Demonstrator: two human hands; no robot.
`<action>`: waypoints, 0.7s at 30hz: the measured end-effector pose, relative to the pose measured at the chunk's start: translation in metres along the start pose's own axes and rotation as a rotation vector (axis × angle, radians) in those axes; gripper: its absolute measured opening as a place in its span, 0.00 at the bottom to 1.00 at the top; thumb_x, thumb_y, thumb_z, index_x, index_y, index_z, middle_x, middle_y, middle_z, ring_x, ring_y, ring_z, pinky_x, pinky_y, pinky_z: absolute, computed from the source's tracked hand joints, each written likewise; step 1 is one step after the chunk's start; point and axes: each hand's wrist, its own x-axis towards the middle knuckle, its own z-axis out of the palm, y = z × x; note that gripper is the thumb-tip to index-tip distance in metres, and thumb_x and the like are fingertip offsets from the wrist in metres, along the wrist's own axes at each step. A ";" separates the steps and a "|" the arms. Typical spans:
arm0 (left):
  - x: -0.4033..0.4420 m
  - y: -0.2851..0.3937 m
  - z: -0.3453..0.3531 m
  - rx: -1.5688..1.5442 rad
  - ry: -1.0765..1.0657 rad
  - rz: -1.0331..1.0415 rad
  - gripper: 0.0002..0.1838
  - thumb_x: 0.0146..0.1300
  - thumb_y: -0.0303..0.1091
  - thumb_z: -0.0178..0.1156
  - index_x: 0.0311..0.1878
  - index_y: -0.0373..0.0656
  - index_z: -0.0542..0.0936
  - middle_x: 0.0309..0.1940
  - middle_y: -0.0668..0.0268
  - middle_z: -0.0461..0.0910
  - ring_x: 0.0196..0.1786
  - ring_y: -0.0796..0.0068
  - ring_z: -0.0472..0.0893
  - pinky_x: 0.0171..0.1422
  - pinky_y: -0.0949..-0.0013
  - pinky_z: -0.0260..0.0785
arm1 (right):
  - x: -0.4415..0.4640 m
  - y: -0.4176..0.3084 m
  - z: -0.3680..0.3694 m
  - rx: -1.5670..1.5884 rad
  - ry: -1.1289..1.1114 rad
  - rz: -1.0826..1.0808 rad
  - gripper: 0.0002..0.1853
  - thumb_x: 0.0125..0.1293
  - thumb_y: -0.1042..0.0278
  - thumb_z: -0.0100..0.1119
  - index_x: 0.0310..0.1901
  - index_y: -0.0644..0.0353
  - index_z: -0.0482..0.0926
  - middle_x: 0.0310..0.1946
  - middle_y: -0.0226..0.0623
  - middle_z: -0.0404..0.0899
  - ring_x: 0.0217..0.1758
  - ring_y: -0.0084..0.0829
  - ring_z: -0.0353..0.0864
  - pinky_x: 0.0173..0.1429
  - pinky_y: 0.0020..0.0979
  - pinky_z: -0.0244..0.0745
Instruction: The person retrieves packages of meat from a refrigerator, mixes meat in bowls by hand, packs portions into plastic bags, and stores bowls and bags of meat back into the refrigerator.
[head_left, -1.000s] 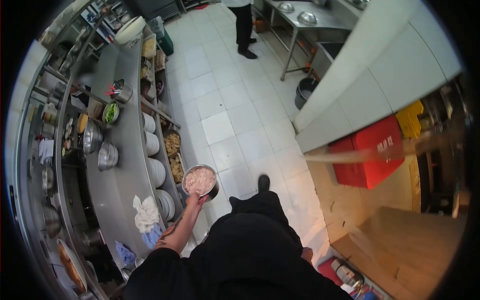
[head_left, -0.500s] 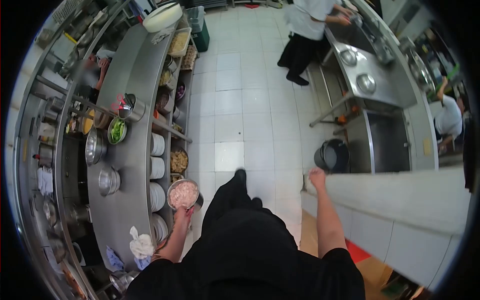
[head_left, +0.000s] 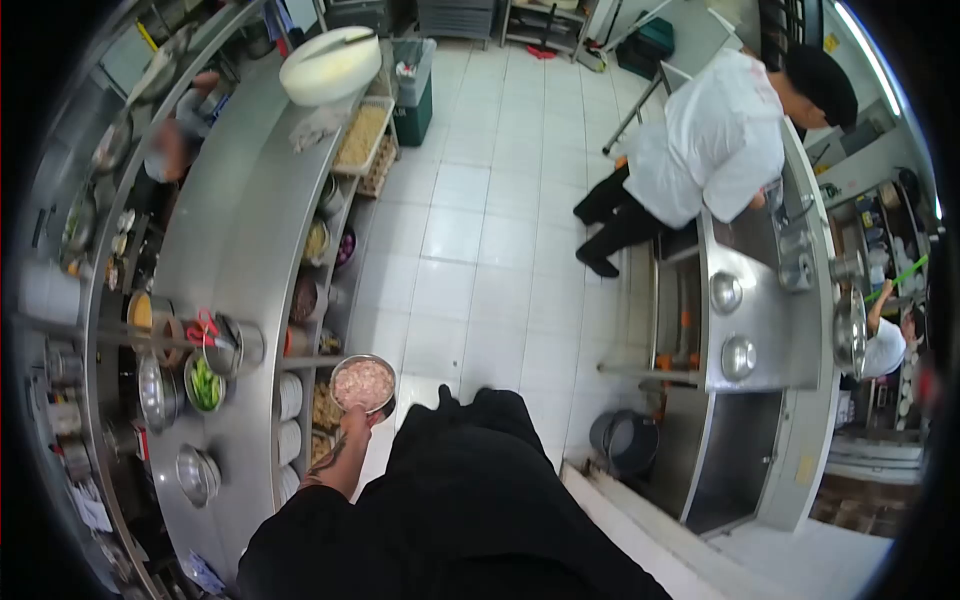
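My left hand point(head_left: 355, 424) is closed on the near edge of a round steel bowl point(head_left: 392, 377), held out low beside the shelves. Pale pink minced meat point(head_left: 361, 383) fills the bowl, its top facing up. Just left of the bowl is the steel counter point(head_left: 225, 200), with stacked white plates point(head_left: 289, 396) on the shelf under it. On that counter stand a bowl of cut green vegetables point(head_left: 206, 386), a pot point(head_left: 245, 347) with red-handled scissors, and stacked steel bowls point(head_left: 197, 474). My right hand is out of the frame.
A co-worker in white point(head_left: 705, 140) leans over the sink at the right. Two steel bowls point(head_left: 738, 356) rest on the draining surface. A dark bucket point(head_left: 634, 447) stands by a low ledge point(head_left: 640, 530). White floor tiles point(head_left: 455, 235) run ahead to a green bin point(head_left: 414, 112).
The view has swung and moved forward along the aisle, with the bowl of minced meat still in my left hand. My right hand has left the view. The co-worker appears nearer.
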 end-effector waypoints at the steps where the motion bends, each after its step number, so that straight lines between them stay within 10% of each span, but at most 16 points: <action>1: 0.007 0.016 0.029 0.061 0.003 -0.013 0.24 0.55 0.21 0.47 0.57 0.23 0.68 0.48 0.42 0.77 0.35 0.48 0.85 0.34 0.60 0.86 | 0.007 -0.011 -0.006 -0.024 -0.030 0.021 0.07 0.52 0.62 0.61 0.24 0.55 0.80 0.22 0.40 0.79 0.25 0.40 0.80 0.33 0.43 0.75; 10: 0.016 0.156 0.301 0.206 -0.209 0.184 0.18 0.57 0.23 0.53 0.47 0.18 0.70 0.38 0.44 0.80 0.30 0.52 0.86 0.30 0.64 0.84 | 0.276 -0.198 -0.203 -0.005 -0.154 -0.036 0.09 0.57 0.59 0.63 0.28 0.55 0.80 0.20 0.37 0.81 0.24 0.34 0.82 0.30 0.39 0.77; 11: 0.016 0.172 0.332 0.267 -0.251 0.232 0.17 0.57 0.23 0.54 0.47 0.18 0.71 0.37 0.44 0.80 0.29 0.53 0.86 0.29 0.65 0.84 | 0.316 -0.231 -0.228 -0.007 -0.166 -0.096 0.10 0.58 0.58 0.63 0.28 0.55 0.80 0.20 0.37 0.81 0.23 0.34 0.82 0.30 0.39 0.77; 12: 0.008 0.191 0.362 0.286 -0.269 0.239 0.16 0.58 0.23 0.53 0.47 0.20 0.72 0.37 0.45 0.81 0.29 0.55 0.86 0.28 0.67 0.83 | 0.394 -0.245 -0.244 -0.600 0.043 -0.604 0.08 0.57 0.63 0.63 0.28 0.57 0.79 0.18 0.38 0.79 0.21 0.31 0.80 0.24 0.36 0.74; 13: 0.005 0.205 0.389 0.280 -0.268 0.232 0.16 0.58 0.23 0.53 0.47 0.20 0.72 0.37 0.45 0.81 0.29 0.55 0.86 0.28 0.67 0.83 | 0.374 -0.346 -0.285 0.088 0.133 -0.213 0.06 0.57 0.69 0.62 0.26 0.59 0.78 0.16 0.37 0.77 0.20 0.27 0.78 0.22 0.34 0.71; 15: 0.003 0.232 0.450 0.316 -0.328 0.270 0.14 0.60 0.24 0.53 0.46 0.21 0.74 0.36 0.46 0.82 0.29 0.57 0.86 0.27 0.68 0.82 | 0.364 -0.481 -0.343 0.246 0.150 -0.260 0.03 0.54 0.75 0.60 0.31 0.57 0.79 0.25 0.34 0.80 0.22 0.24 0.77 0.22 0.29 0.70; 21: 0.061 0.271 0.644 0.483 -0.347 0.307 0.10 0.58 0.26 0.55 0.34 0.24 0.78 0.24 0.51 0.82 0.23 0.61 0.85 0.23 0.67 0.80 | 0.420 -0.533 -0.377 0.224 0.177 -0.124 0.02 0.55 0.74 0.61 0.31 0.58 0.79 0.21 0.32 0.79 0.21 0.24 0.78 0.22 0.30 0.72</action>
